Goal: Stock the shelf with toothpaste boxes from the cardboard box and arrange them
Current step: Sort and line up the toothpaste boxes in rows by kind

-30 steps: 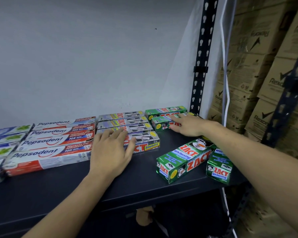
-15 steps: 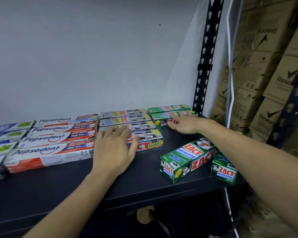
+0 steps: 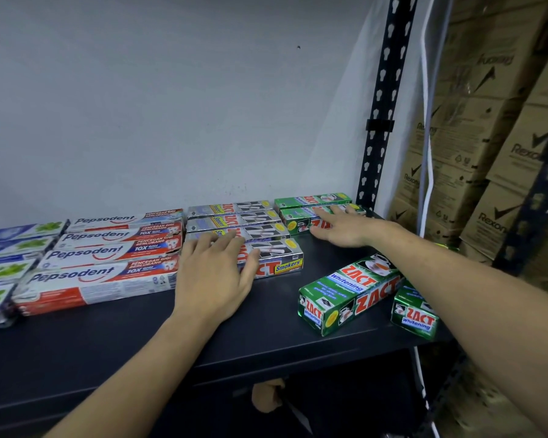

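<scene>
Far left end of the dark shelf (image 3: 140,336): blue boxes (image 3: 13,248) with green leaves, lying flat in a column from back to front, cut off by the picture's edge.

Just right of them on the shelf: four red-and-white boxes (image 3: 108,257) marked Pepsodent, flat, long sides touching.

At the shelf's middle: four silver boxes (image 3: 266,221) marked Zact Smokers, laid the same way, their left ends against the red-and-white ones.

Laid palm down over the front silver boxes, heel toward the shelf's front edge: the left hand (image 3: 215,273), fingers straight and slightly spread, gripping nothing.

At the shelf's back right corner: two green boxes (image 3: 310,200), flat, side by side.

Resting on the nearer of the two: the right hand (image 3: 342,229), palm down, fingers straight and apart, holding nothing.

Toward the shelf's front right: a loose green box (image 3: 348,292) marked Zact Whitening, lying at an angle, apart from the rows.

Just beside it at the shelf's right front edge: an end-on green box (image 3: 415,311), partly hidden under the right forearm.

Rising from the shelf's back right corner: a black slotted post (image 3: 380,121).

Past the shelf's right side: a white cable (image 3: 427,121) hanging down, then stacked brown cartons (image 3: 487,153).
</scene>
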Demonstrator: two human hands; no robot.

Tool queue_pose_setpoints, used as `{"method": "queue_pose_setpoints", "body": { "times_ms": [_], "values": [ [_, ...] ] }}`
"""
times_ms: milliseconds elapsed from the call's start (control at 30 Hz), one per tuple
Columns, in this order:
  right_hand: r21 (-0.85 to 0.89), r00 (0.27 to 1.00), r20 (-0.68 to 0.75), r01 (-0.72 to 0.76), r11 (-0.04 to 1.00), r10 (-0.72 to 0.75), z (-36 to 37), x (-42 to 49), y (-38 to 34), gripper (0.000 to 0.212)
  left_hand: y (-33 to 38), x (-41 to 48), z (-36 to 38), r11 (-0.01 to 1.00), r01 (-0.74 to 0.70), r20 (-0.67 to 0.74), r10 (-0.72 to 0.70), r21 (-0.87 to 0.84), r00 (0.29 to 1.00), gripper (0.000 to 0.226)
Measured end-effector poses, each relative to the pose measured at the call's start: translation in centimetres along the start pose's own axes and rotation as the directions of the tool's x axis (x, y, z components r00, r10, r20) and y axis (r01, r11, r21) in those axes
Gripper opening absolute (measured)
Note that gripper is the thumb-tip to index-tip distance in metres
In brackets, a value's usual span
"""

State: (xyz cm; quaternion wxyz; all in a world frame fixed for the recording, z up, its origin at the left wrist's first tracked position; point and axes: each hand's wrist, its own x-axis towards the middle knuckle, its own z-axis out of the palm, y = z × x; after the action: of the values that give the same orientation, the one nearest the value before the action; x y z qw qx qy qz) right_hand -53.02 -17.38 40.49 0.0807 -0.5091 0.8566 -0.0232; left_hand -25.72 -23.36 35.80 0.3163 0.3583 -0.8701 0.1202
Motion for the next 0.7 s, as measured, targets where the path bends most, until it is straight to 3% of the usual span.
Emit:
{"method": "queue_pose_setpoints", "body": {
  "times_ms": [567, 700],
  "values": [
    [-0.029, 0.997, -0.057, 0.058, 0.998, -0.060, -0.2, -0.3, 1.2, 0.072, -0.1, 0.0, 0.1, 1.000, -0.013, -0.028, 0.013, 0.000, 1.000, 0.052],
    [0.051, 0.989, -0.111, 0.108, 0.993, -0.102, -1.0, -2.9, 2.3, 0.071, -0.1, 0.0, 0.0, 1.000, -0.007, -0.031, 0.007, -0.003, 1.000, 0.052]
  ]
}}
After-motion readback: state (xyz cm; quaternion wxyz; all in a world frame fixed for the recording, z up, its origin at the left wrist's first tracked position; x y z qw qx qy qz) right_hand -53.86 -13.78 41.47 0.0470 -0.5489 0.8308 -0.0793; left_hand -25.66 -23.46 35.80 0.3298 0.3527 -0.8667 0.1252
